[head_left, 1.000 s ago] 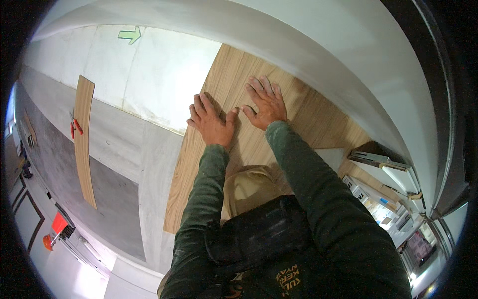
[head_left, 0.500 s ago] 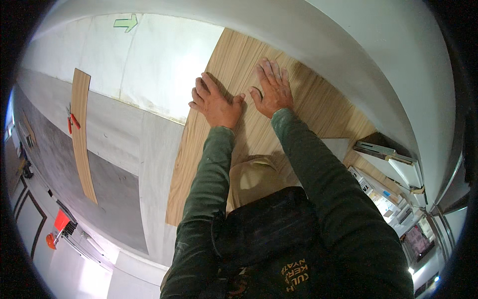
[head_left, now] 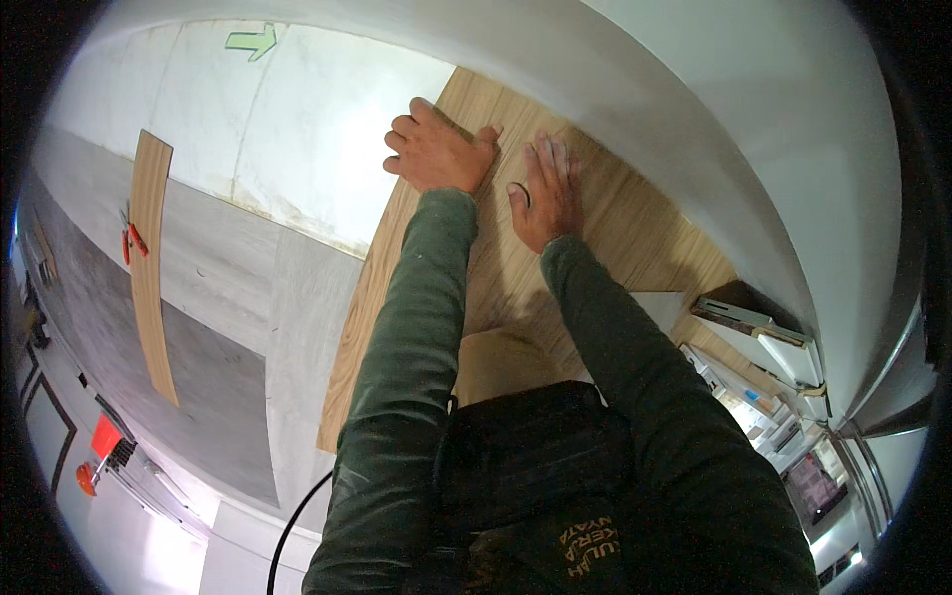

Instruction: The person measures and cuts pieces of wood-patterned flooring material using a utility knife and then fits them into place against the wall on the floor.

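Wood-grain floor planks (head_left: 382, 288) lie beneath both my hands, their left edge bordering a white tiled surface (head_left: 307, 109). At that edge rests my left hand (head_left: 441, 149), its fingers curled over toward the white side and its thumb stretched out on the plank. My right hand (head_left: 550, 193) presses on the wood a little to the right, palm down with fingers extended and thumb apart. Neither hand grasps a loose object. To the left, a narrow wood-grain strip (head_left: 152, 278) lies by itself, with red-handled pliers (head_left: 133, 242) on it.
Grey planks (head_left: 223, 233) and a darker grey floor patch (head_left: 218, 362) extend at left. A green arrow (head_left: 252, 42) marks the white surface. A pale wall (head_left: 635, 119) curves along the far right side. Stacked boards (head_left: 759, 322) stand at right. A black cable (head_left: 288, 526) hangs near my left arm.
My left hand has slid farther up along the plank edge, and its fingers have curled. The right hand has shifted slightly down. A black cable has come into view.
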{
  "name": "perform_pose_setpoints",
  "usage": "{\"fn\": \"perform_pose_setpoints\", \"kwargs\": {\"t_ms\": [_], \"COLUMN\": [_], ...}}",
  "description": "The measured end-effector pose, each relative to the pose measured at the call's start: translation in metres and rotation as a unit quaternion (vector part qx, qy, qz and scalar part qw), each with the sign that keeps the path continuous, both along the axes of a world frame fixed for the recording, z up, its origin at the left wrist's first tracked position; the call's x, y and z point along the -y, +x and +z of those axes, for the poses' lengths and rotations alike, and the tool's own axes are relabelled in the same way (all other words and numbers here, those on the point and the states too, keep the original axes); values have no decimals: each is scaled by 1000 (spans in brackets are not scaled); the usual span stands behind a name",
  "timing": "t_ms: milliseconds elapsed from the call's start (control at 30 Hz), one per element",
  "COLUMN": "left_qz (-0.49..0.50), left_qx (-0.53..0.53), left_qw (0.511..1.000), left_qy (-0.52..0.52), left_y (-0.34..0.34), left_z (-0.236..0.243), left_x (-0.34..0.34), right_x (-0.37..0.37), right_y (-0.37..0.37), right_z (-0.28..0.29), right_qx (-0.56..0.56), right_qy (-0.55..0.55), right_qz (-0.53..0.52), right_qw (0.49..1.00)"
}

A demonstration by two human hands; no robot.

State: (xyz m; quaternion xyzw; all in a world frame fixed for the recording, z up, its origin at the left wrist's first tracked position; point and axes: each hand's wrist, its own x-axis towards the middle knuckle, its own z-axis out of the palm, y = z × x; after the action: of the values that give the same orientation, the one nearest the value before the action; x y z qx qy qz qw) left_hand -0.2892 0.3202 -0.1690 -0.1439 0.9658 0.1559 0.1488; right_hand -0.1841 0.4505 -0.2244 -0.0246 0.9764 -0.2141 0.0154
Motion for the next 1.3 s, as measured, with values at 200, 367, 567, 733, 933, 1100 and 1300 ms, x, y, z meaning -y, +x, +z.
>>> {"fn": "perform_pose_setpoints", "kwargs": {"t_ms": [200, 367, 567, 733, 933, 1100, 1300], "left_qz": [25, -2, 1, 56, 103, 138, 118], "left_qx": [-29, -15, -19, 22, -62, -81, -79], "left_qw": [999, 999, 998, 994, 980, 971, 975], "left_qy": [-16, 33, 53, 96, 157, 175, 169], "left_y": [-6, -11, 4, 29, 57, 70, 102], "left_z": [-5, 1, 7, 57, 125, 200, 251], "left_x": [-13, 7, 85, 162, 263, 312, 358], "right_x": [3, 1, 3, 6, 0, -18, -75], "right_y": [2, 2, 1, 1, 1, -3, 96], "right_z": [0, -2, -4, -6, -4, -22, -14], "right_qx": [13, -13, 1, -6, 1, 12, 70], "right_qy": [-1, -53, -70, -100, -19, -27, -25], "right_qz": [-22, -29, -44, -41, 1, 43, 78], "right_qw": [1000, 998, 997, 994, 1000, 999, 994]}}
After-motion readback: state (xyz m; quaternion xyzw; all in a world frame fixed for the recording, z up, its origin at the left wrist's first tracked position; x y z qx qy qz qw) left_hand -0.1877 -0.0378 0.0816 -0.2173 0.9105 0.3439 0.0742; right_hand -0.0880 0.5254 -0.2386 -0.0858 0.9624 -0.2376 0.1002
